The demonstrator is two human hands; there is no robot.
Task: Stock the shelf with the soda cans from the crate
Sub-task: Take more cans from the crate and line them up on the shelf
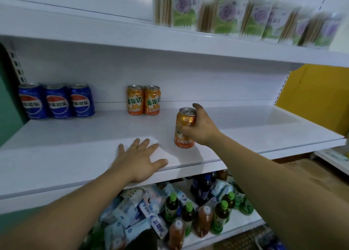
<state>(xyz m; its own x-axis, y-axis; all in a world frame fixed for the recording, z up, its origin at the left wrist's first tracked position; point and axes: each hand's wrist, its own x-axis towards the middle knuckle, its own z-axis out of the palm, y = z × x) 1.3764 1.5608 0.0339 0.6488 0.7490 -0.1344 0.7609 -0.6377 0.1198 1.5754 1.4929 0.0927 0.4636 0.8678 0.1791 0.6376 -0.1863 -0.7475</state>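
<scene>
shelf [75,140]: white, middle level; cans stand along its back edge, the front half mostly bare.
held can [184,140]: orange soda can, long axis near upright, top up; towards the front edge, right of centre. cannot tell whether its base touches the shelf.
right hand [202,128]: grasping the held can from its right side, fingers wrapped round the upper body.
left hand [140,161]: released, fingers spread, palm flat on the shelf at the front edge, just left of the held can, apart from it.
orange pair [152,100]: two matching cans upright at the back edge, touching side by side.
blue cans [57,102]: three in a row at the back left corner.
key relation: the held can lies in front of and to the right of the orange pair; the free spot beside the pair is straight back and slightly left.
nearer hand: right.
judgement: the can needs a short push or carry towards the back edge, kept upright.
crate: not in view.
</scene>
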